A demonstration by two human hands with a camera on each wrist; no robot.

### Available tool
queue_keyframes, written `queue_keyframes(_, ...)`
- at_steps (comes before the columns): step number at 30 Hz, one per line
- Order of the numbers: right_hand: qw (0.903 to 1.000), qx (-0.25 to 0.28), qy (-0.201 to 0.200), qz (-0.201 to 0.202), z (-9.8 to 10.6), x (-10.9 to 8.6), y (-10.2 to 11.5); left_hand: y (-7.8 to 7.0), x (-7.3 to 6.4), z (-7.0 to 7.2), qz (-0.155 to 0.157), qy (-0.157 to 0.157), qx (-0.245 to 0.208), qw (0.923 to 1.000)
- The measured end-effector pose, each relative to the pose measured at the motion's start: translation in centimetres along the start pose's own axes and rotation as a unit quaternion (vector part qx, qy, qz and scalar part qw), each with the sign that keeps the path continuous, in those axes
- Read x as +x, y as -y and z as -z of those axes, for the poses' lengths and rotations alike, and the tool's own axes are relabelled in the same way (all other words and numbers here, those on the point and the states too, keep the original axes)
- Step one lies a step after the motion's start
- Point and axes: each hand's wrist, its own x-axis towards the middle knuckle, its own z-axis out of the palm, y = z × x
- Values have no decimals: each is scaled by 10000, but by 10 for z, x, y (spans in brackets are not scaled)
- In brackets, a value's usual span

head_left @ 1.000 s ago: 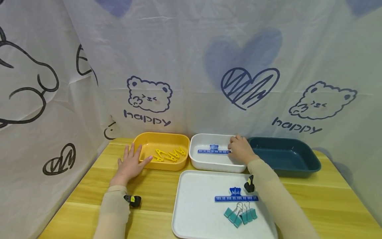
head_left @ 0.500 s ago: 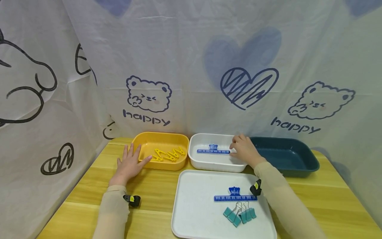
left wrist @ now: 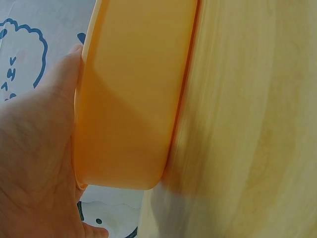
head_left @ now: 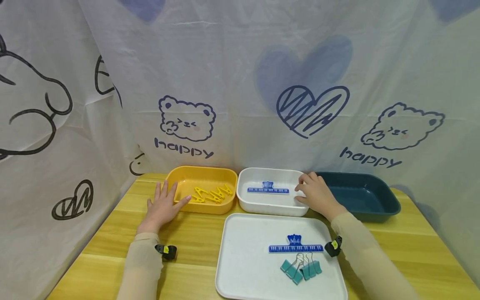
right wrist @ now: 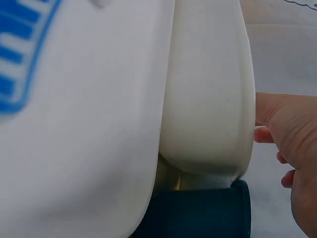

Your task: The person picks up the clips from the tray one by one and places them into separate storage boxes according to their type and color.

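Observation:
My left hand [head_left: 163, 208] rests with spread fingers on the left front rim of the yellow bin [head_left: 202, 169], where several yellow clips [head_left: 213, 196] lie. In the left wrist view, that hand [left wrist: 37, 134] lies along the wall of the yellow bin [left wrist: 133, 99]. My right hand [head_left: 318, 195] is over the right end of the white bin [head_left: 258, 203], fingers loosely bent and holding nothing. Inside the white bin lies a blue clip with a piano-key pattern [head_left: 268, 190]. In the right wrist view, the hand [right wrist: 297, 134] is beside the rim of the white bin [right wrist: 213, 99].
A dark teal bin [head_left: 369, 214] stands at the right of the row. In front, a white tray [head_left: 247, 258] bears another blue piano-key clip [head_left: 296, 249] and several teal binder clips [head_left: 292, 273]. A printed curtain [head_left: 240, 104] hangs behind the wooden table [head_left: 191, 258].
My right hand has drawn back to the right, away from the blue clip in the white bin, toward the teal bin. The left hand stays in place.

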Motion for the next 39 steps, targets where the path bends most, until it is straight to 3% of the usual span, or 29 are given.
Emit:
queue_keyframes(12,9985,408,-199,-313,13,-31,-4,1,0,-1,5,23,9,10000)
queue_keyframes(17,9980,341,-419,-316,17,-43,-7,1,1,-1,0,14,7,10000)
queue_keyframes(25,9971,330,-430,-531,24,-63,-5,0,0,-1,11,38,10,10000)
queue_keyframes(39,9938,686,-665,-571,29,-94,2,0,0,-1,-12,24,-20,10000)
